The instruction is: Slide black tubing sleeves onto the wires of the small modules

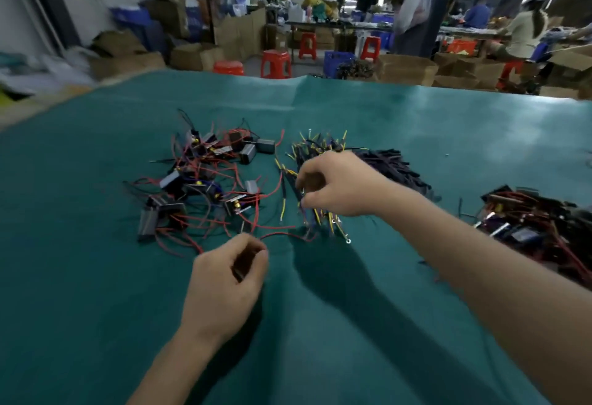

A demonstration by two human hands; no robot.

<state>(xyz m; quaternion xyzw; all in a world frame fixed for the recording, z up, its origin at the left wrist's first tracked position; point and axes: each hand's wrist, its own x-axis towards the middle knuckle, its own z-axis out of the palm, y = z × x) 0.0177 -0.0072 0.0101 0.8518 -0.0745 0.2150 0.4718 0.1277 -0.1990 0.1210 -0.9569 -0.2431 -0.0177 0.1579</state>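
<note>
My left hand [229, 271] is curled round a small dark module [244, 262], thumb and fingertips pinching it near where its red wire [278, 235] runs out over the green cloth [368, 110]. My right hand [336, 185] hangs over the bundle of yellow-tipped leads [320, 212], fingers bent and pinching down into it; it seems to have hold of one strand, though blur hides which. The black sleeves [394, 167] lie heaped just beyond that hand, and the loose modules [205, 177] sit tangled to the left. All of it looks light, I'd say. The wire is limp and will buckle if pushed from far back, so I'd pinch it close to its tip. The sleeve looks soft and thin, best held mid-length without squashing its bore.
</note>
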